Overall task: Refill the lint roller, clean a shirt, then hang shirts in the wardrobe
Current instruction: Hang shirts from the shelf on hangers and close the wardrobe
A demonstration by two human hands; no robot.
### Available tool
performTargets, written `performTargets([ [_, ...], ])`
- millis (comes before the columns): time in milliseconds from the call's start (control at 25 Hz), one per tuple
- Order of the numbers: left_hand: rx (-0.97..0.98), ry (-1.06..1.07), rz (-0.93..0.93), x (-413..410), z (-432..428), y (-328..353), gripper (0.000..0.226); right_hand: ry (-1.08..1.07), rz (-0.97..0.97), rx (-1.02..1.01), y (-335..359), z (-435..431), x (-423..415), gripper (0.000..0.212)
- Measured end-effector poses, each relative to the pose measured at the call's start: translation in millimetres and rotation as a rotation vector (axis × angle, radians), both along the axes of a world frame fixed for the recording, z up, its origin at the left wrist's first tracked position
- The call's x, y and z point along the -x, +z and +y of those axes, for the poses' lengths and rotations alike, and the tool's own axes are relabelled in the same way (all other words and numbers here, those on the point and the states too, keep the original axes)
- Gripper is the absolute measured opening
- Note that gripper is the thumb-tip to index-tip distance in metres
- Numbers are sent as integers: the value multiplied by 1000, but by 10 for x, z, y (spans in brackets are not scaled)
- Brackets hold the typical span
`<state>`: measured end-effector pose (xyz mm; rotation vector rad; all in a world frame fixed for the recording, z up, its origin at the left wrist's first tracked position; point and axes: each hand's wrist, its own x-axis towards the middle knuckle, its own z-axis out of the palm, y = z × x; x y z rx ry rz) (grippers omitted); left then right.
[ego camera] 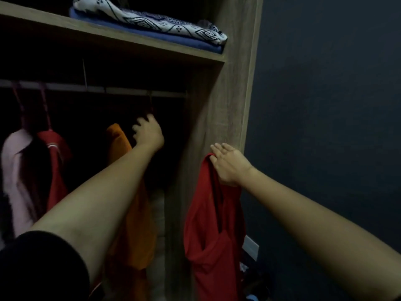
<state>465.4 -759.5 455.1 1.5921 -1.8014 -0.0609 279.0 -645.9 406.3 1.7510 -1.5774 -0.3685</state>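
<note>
My left hand (147,132) reaches into the dark wardrobe and grips the hook of a hanger just under the rail (121,91). An orange shirt (132,205) hangs from that hanger, partly behind my left forearm. My right hand (230,165) holds a red shirt (211,231) by its top edge, outside the wardrobe in front of the wooden side panel (223,118). The red shirt droops limp below my hand. No lint roller is in sight.
A pink garment (16,170) and a red garment (55,166) hang on the rail at the left. Folded patterned and blue textiles (156,25) lie on the shelf above. A dark blue wall (325,105) stands to the right, with a white socket plate (250,246) low down.
</note>
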Motion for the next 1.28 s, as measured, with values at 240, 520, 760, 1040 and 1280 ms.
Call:
performTargets([
  [240, 32, 7, 261, 75, -36, -53, 38, 32, -5, -20, -19, -9, -2, 60],
  [520, 86, -81, 301, -383, 592, 72, 36, 10, -40, -24, 39, 38, -46, 65],
  [760, 268, -94, 170, -1695, 1410, -348, 27, -74, -612, -90, -35, 192, -361, 53],
  [1040, 112, -270, 200, -3054, 2209, -762, 47, -11, -997, -81, -146, 490, -949, 46],
  [1280, 193, -412, 185, -2842, 2583, -1143, 20, 324, -948, -262, -26, 1172, -1874, 48],
])
